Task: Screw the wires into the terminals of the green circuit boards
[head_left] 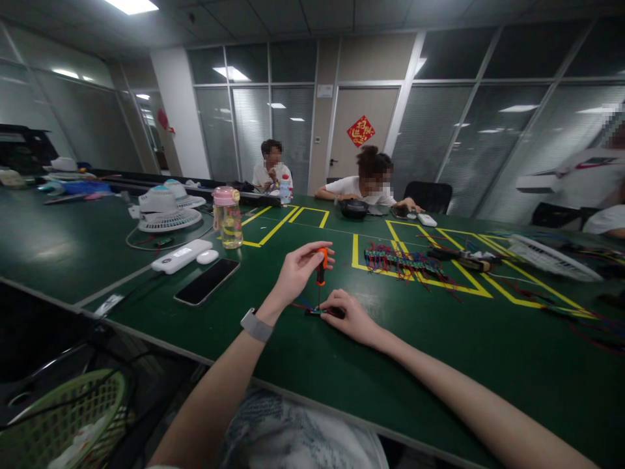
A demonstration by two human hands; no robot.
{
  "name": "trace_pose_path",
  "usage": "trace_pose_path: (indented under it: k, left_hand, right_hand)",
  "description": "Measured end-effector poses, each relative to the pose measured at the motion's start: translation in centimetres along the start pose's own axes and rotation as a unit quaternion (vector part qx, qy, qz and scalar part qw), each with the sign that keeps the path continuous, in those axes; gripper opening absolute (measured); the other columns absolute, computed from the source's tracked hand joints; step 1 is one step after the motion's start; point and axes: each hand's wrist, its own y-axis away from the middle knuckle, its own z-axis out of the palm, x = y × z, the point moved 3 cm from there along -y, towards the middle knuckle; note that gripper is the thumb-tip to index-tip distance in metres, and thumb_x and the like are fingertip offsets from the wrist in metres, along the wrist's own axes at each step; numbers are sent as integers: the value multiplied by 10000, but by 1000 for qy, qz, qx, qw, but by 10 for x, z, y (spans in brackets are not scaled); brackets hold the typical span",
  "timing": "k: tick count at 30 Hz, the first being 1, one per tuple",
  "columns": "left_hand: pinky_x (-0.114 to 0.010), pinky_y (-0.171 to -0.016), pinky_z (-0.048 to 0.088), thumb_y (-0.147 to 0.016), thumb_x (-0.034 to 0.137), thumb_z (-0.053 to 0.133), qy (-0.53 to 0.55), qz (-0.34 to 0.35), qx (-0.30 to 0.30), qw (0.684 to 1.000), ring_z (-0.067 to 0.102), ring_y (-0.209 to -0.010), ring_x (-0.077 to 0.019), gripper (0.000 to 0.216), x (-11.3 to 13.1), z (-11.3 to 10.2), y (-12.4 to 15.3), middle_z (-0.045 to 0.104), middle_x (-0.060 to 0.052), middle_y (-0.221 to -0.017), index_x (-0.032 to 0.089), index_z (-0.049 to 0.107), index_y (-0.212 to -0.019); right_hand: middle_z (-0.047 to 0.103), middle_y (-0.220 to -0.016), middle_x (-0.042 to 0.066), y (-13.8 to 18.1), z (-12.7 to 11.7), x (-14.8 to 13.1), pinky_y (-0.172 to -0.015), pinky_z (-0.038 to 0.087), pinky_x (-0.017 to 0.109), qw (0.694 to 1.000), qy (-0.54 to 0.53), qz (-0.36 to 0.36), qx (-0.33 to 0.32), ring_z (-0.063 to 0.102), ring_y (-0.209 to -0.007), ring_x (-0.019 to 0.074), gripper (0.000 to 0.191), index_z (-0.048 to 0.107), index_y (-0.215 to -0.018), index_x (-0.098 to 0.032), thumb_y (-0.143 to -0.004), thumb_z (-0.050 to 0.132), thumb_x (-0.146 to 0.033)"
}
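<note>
My left hand (295,273), with a grey band at the wrist, grips the orange and black handle of a screwdriver (321,268) between thumb and fingers. The screwdriver stands upright, its thin shaft pointing down at a small green circuit board (315,312) on the table. Red and blue wires come off the board's left side. Low on the table, my right hand (355,318) has its fingertips closed on the board's right end, partly covering it. Whether the tip sits in a screw is too small to tell.
On the green table (273,234) lie a phone (208,282), a white power strip (181,256), a pink-lidded bottle (228,218) and fan parts (168,212) to the left. Several wired boards (405,262) lie right, among yellow tape outlines. Two people sit opposite; another is far right.
</note>
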Motion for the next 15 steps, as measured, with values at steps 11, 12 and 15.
trace_pose_path:
  k: [11,12,15]
  left_hand:
    - [-337,-796,512,-821,340,591,28,-7,0,1000,637,-836,-170,320,-3,-2,0,658,-73,-971,169,639,-1087]
    - [-309,-767,510,-789,329,634,5,2,17,1000,628,-788,-149,287,-2,-3,0,656,-55,-922,167,660,-1025]
    - [-258,-774,487,-775,316,649,-63,28,37,997,602,-848,-136,203,1,-5,0,629,-48,-982,177,693,-916]
  right_hand:
    - [598,-788,40,0,-1,-2,-726,419,306,1000,1,1,1,514,-779,171,122,708,-890,-176,-781,653,-170]
    - [598,-789,41,0,-1,-2,-727,420,307,1000,1,1,0,515,-780,172,124,708,-892,-176,-781,653,-170]
    - [597,-791,43,0,-2,-3,-725,423,308,1000,2,4,0,517,-781,173,128,709,-896,-177,-783,648,-171]
